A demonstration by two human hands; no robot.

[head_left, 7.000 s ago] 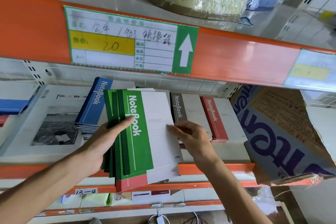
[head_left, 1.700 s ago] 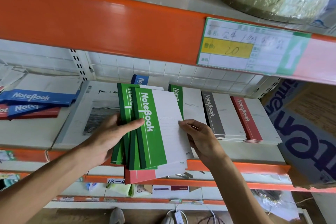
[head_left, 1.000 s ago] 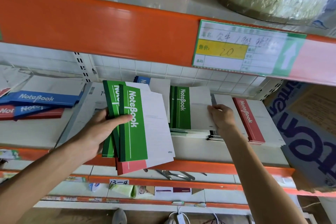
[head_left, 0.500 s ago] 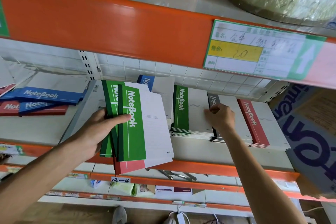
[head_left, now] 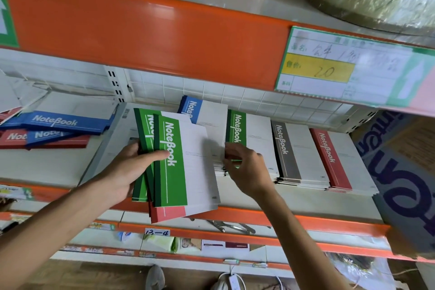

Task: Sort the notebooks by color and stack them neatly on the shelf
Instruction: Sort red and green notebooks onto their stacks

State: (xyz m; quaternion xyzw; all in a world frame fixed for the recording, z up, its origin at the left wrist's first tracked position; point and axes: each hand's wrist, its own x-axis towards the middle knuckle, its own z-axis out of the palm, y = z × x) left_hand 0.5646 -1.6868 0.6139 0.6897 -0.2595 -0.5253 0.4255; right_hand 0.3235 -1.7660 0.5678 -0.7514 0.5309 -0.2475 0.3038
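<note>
Right hand just left the green stack on the shelf and is back pinching the top green notebook. Left hand clamps the mixed bundle over the shelf edge. Next green transfer pending; red notebook underneath remains.

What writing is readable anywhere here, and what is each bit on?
"NoteBook": green notebook held in the left hand.
"NoteBook": blue notebook, green stack, grey stack and red stack on the shelf.
"NoteBook": loose blue notebook at left.
"20": yellow field of the price label; its handwriting is too blurred.
"13-4": small tag on the lower rail.
</note>
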